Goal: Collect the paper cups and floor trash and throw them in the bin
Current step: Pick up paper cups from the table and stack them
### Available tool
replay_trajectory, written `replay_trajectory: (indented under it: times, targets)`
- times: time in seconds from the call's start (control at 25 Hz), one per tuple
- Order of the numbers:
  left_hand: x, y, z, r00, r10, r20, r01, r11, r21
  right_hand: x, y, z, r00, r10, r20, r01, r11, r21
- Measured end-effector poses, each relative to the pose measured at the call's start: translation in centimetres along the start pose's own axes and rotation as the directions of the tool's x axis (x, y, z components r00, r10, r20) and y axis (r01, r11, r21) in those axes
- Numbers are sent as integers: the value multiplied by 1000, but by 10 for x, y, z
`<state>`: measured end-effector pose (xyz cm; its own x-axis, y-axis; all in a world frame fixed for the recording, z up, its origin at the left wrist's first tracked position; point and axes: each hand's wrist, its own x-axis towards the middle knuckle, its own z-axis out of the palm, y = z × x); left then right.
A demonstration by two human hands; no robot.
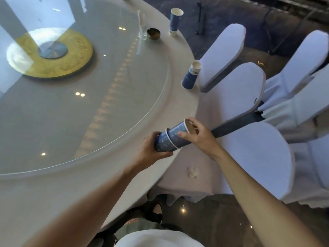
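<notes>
Over the table's right edge I hold a stack of blue paper cups (171,138), lying nearly level. My left hand (151,152) wraps the stack's lower end. My right hand (199,136) grips the top cup near its open rim. Another blue cup (190,76) stands on the table edge farther along, and a third blue cup (175,19) stands at the far edge. A crumpled white tissue (192,172) lies on the seat cloth below the table edge. A small yellowish scrap (260,63) lies on the dark floor between the chairs. No bin is in view.
The round table (53,189) has a white cloth and a glass turntable (89,104) with a gold centre. A glass holder (142,32) and a dark ashtray (154,33) sit near the far edge. White-covered chairs (249,157) crowd the right side.
</notes>
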<state>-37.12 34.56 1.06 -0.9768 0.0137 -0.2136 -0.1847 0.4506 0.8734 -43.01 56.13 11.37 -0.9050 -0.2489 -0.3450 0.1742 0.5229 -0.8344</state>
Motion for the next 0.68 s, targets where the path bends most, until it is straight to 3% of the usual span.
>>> replay_trajectory:
  times: [0.28, 0.52, 0.68]
  targets:
    - [14, 34, 45, 961, 92, 262, -69, 993, -97, -16, 36, 1, 987, 162, -16, -162, 987, 0]
    - [4, 40, 96, 961, 70, 269, -58, 997, -54, -28, 77, -7, 954, 293, 67, -279, 947, -161]
    - [2, 44, 128, 960, 36, 278, -38, 999, 2, -24, 108, -28, 931, 333, 147, -312, 938, -150]
